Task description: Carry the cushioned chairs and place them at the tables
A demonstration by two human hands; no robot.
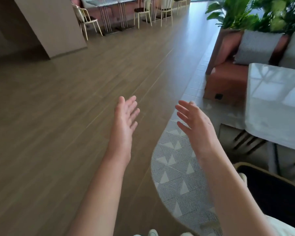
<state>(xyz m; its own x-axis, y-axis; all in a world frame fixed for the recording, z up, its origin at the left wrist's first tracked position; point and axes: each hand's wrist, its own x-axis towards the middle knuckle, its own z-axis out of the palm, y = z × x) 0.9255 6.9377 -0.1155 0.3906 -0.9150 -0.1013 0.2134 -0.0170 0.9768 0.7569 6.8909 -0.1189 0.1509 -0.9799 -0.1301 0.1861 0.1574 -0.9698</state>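
Wood floor (pixel 58 116), patterned rug (pixel 177 167), marble table (pixel 276 106)

A wood-plank floor (pixel 61 103) fills most of the view. A patterned grey rug (pixel 175 169) with a curved edge lies on it at the right. Green plants (pixel 245 12) stand behind a rust-coloured sofa (pixel 228 77) with a grey pillow (pixel 255 46) on it.

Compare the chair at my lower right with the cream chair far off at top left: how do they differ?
The near chair has a dark seat with a tan rim and sits beside the white table; only part shows. The far chair is cream-framed, shown whole, standing angled at the distant tables. Neither is held: left hand and right hand are empty.
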